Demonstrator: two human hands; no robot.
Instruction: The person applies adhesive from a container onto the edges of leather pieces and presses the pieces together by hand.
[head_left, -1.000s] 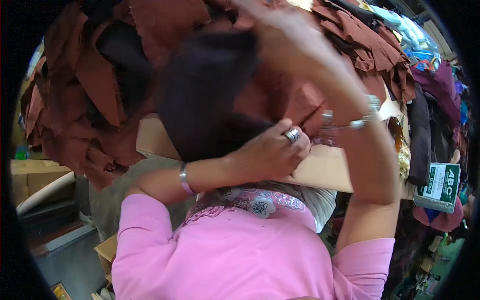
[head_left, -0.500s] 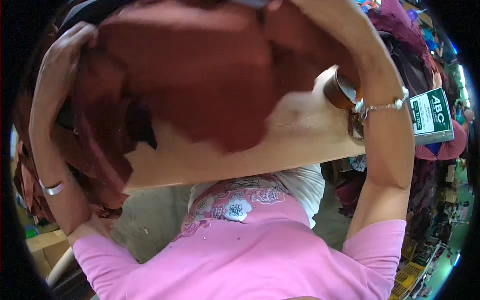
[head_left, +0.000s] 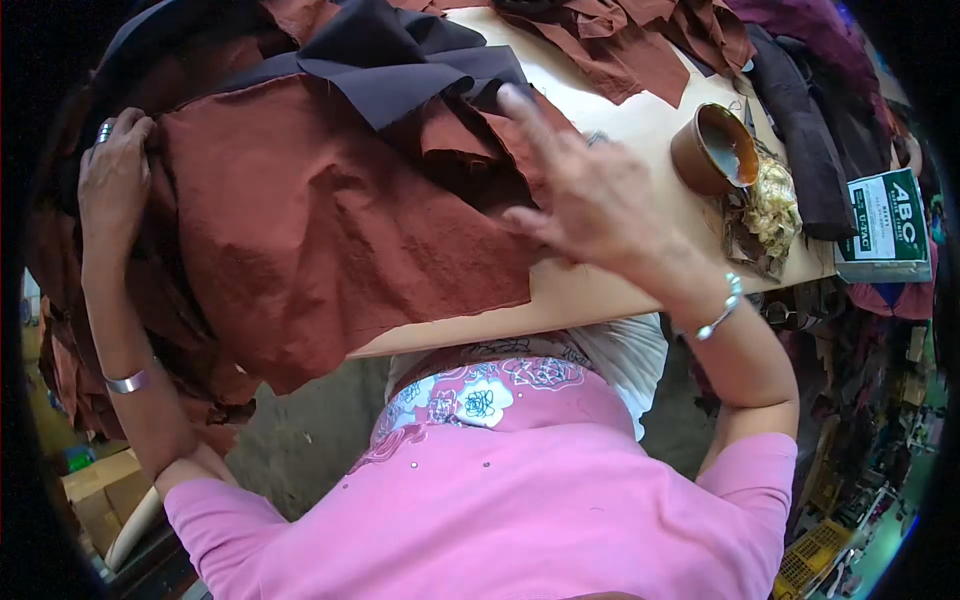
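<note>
A rust-brown cloth (head_left: 270,210) lies spread on the left part of the table (head_left: 640,130), its lower corner hanging past the front edge. A dark cloth (head_left: 400,60) is folded loosely over its upper side. My left hand (head_left: 115,175), with a ring, rests at the brown cloth's left edge, its fingers bent round fabric. Over the cloth's right end is my right hand (head_left: 590,200), slightly blurred, with index finger and thumb spread apart and nothing visible between them.
A brown bowl (head_left: 715,150) stands at the right, beside a pale tangled bundle (head_left: 775,200). Farther right are dark cloths (head_left: 800,130) and a green-and-white ABC box (head_left: 885,225). More brown pieces (head_left: 610,40) lie at the back. A cardboard box (head_left: 110,495) is at lower left.
The brown cloth has come down flat onto the table. My right hand has moved down and nearer, off the cloth's far side. My left hand has shifted slightly down at the left edge.
</note>
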